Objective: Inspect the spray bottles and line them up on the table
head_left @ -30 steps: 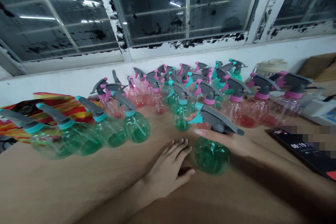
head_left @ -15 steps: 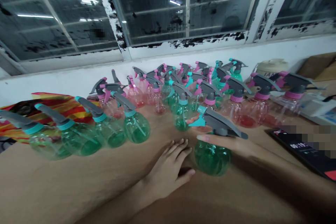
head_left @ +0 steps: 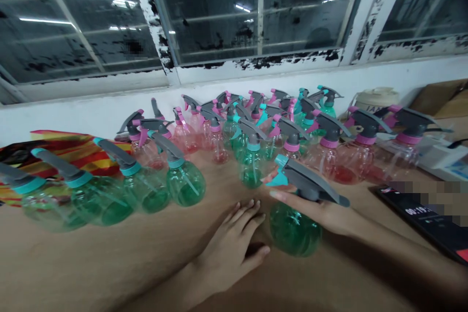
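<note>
My right hand (head_left: 325, 212) is wrapped round the neck of a green spray bottle (head_left: 295, 231) with a grey and turquoise trigger head. The bottle stands nearly upright, its nozzle pointing left and away from me. Just left of it, my left hand (head_left: 234, 241) lies palm down on the wooden table (head_left: 109, 263), fingers stretched and holding nothing. Beyond the held bottle is another green spray bottle (head_left: 251, 168). Off to the left, several green spray bottles stand in a row, the nearest to my hand being a round one (head_left: 185, 185).
Pink spray bottles (head_left: 331, 156) and green ones crowd the back, below a window (head_left: 252, 9). A phone with a timer (head_left: 417, 214) lies at right. Behind it are a white device (head_left: 442, 153), a cream container (head_left: 378, 100) and cardboard (head_left: 442, 100). Striped cloth (head_left: 87, 153) lies at left.
The view has shifted slightly, so most things on the table sit a little lower in the picture. Both hands keep their places, the right one still round the green spray bottle.
</note>
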A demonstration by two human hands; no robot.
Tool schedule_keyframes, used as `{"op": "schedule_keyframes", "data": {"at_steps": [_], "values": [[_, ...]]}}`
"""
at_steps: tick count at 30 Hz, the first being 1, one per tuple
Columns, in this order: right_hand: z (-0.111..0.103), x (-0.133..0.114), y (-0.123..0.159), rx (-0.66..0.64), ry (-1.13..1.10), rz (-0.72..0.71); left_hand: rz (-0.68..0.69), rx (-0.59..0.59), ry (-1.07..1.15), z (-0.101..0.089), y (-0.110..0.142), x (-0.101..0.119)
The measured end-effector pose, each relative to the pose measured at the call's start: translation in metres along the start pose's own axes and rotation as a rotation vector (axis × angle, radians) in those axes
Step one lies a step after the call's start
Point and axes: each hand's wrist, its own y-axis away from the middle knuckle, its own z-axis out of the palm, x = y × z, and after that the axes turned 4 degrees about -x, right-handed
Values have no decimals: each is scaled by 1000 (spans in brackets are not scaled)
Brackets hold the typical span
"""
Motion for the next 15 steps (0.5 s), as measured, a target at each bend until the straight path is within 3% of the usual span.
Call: {"op": "schedule_keyframes", "data": {"at_steps": [6, 15], "values": [[1, 7, 7, 14, 4, 74, 6, 15, 9, 0, 0, 0], [2, 0, 4, 31, -102, 65, -1, 20, 12, -1, -2, 0]]}}
